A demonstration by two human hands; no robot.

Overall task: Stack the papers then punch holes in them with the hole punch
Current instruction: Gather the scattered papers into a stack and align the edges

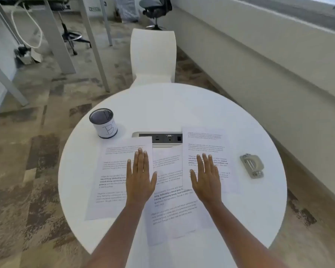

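Your left hand lies flat on the left sheet and your right hand on the right sheet, fingers straight and close together. Slide both inward over the middle sheet and square the edges. The hole punch waits near the table's right edge.

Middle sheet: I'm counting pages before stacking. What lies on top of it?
Left sheet and right sheet overlap its side edges; any pages beneath are hidden.

I see three printed sheets lying flat, fanned and overlapping, not yet stacked. The grey hole punch sits to their right, apart from them
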